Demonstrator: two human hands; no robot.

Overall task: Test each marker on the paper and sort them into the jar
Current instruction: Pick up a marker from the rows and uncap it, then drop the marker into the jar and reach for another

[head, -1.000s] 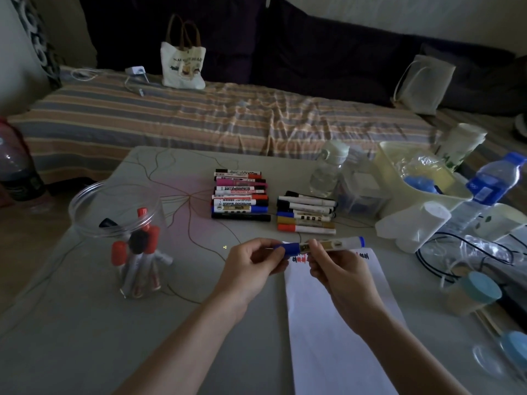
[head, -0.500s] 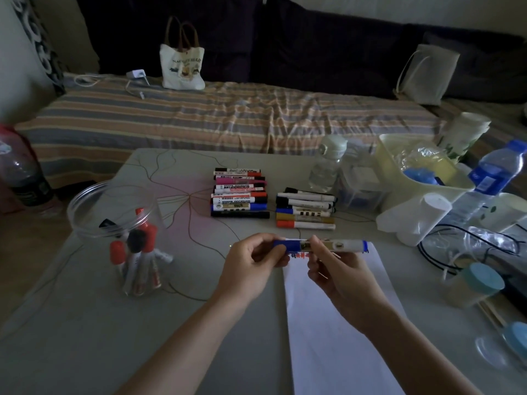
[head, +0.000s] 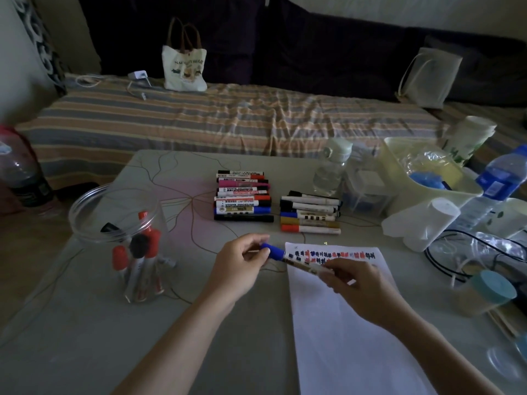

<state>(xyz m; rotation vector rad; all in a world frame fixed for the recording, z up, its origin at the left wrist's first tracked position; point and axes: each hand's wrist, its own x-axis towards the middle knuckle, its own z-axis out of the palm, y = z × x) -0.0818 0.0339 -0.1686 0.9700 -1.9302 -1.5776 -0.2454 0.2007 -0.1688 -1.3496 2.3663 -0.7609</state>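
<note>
Risk: left hand (head: 242,262) pinches blue cap (head: 273,250), right hand (head: 358,276) grips marker (head: 306,266) over paper (head: 350,323); abrupt cap release could smear ink across it.

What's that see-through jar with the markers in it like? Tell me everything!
The clear jar looks like plastic, with a wide round open mouth and no lid on it. It stands upright on the grey table, on the left side, away from both hands. Inside lean several capped markers: most have red caps, one has a black cap, and their pale bodies point down to the bottom. Thin brown lines on the table run beside it.
</note>
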